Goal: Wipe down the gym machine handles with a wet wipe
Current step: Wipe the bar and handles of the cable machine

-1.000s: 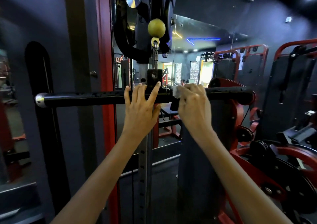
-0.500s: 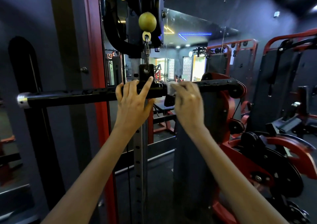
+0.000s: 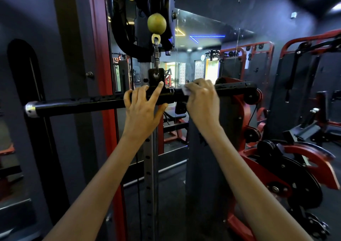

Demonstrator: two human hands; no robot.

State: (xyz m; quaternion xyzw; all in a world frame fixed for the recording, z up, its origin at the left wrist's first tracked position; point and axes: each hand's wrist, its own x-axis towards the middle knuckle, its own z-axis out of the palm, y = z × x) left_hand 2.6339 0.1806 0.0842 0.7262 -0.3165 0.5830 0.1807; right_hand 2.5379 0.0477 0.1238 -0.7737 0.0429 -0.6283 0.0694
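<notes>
My left hand (image 3: 144,108) grips the bar (image 3: 88,103), index finger out; my right hand (image 3: 202,100) pinches the wipe (image 3: 186,91) round it, just right of the left. I'd squeeze evenly and slide outward.

Your left hand (image 3: 143,108) grips the black bar (image 3: 79,103) just left of its centre bracket (image 3: 156,76), which stands directly above your index finger. Leftward the bar runs bare to its silver end cap (image 3: 31,108), so you have open room along it there. Your right hand (image 3: 202,100), with the wet wipe (image 3: 186,91), sits just right of the bracket; beyond it the bar is bare up to the red pulley frame (image 3: 239,102). Below both hands the perforated upright post (image 3: 148,167) and a dark pad (image 3: 203,167) stand close.
</notes>
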